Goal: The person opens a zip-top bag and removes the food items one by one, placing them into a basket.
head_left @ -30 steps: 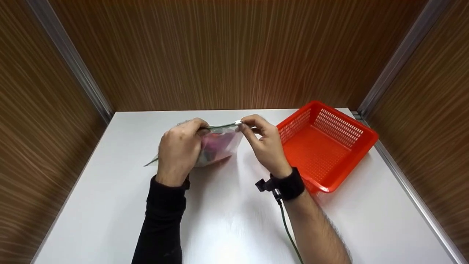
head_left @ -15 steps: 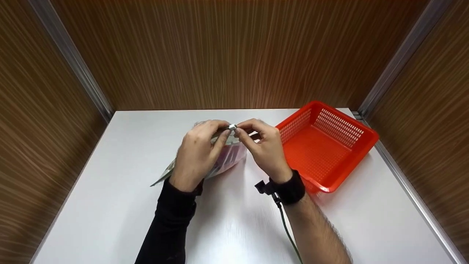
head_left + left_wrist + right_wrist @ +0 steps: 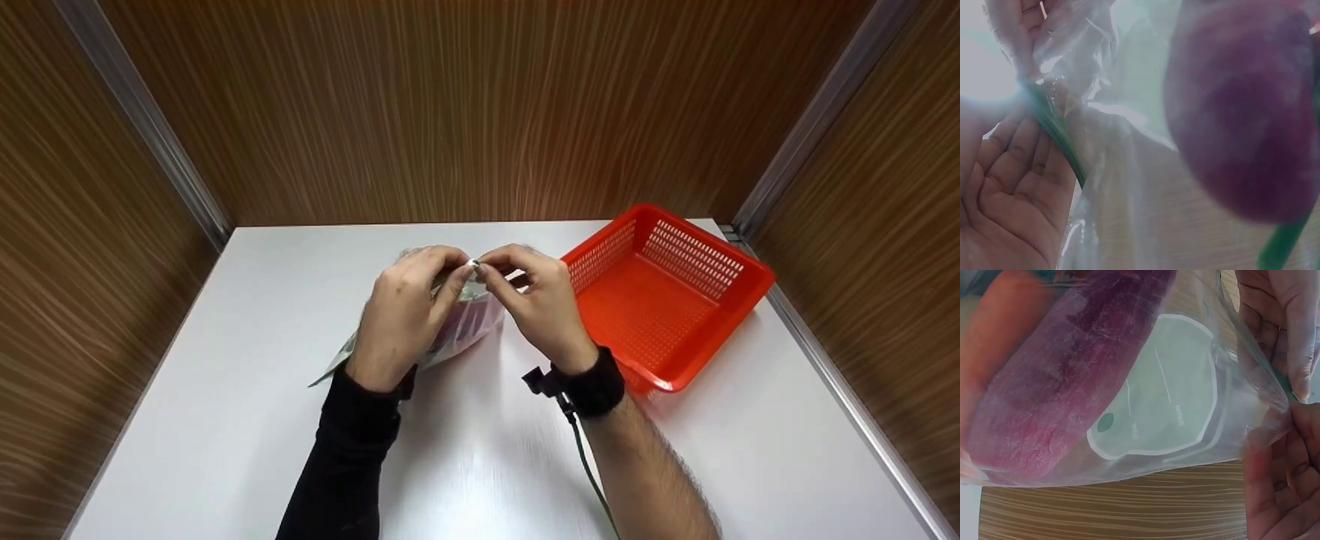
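Clear plastic, the bag (image 3: 457, 330) is held just above the desk (image 3: 480, 450) at frame centre, a purple lump (image 3: 1061, 399) inside. A second ago the left hand (image 3: 401, 319) pinched the seal well left of the slider (image 3: 473, 263); now both hands meet there, the right hand (image 3: 536, 300) pinching the slider. The orange basket (image 3: 667, 292) to the right hasn't moved.

Orange basket (image 3: 667, 292), white table (image 3: 480, 450), purple-filled clear bag (image 3: 1145, 410).
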